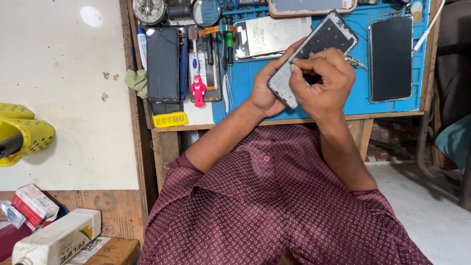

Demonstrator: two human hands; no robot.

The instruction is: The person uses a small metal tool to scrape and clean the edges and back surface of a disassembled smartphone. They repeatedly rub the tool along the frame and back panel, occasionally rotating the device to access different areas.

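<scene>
over blue mat (255, 81), left hand (265, 91) cradles phone frame (314, 49); right hand (321, 83) arched, fingers (299, 66) pinched together on it.

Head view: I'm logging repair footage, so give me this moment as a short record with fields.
setting: blue work mat on a wooden bench
left hand: grip on the lower end of the opened phone frame, held tilted above the mat
right hand: fingertips pinched over the frame's middle; any tool is too small to tell
nearby: dark phone at right, dark phone at left, red figurine
</scene>
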